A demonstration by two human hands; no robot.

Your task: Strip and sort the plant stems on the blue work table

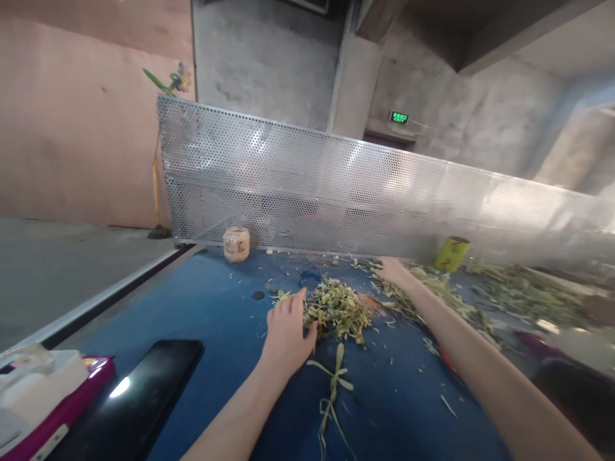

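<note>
My left hand [287,333] rests at the left edge of a heap of pale green plant sprigs [340,307], its thumb and fingers apart with nothing between them. My right hand [393,271] reaches far forward to the near end of a second pile of longer green stems [437,288]. Its fingers are small and blurred among the leaves, so their grip does not show. A single leafy sprig [335,381] with thin trailing stems lies on the blue tabletop [221,314] nearer to me.
A black phone-like slab [158,378] and a magenta object with white parts [62,400] lie at left. By the perforated metal screen [298,186] stand a stained jar [237,244] and a yellow-green can [452,254]. More stems [533,291] lie at right, plus scattered scraps.
</note>
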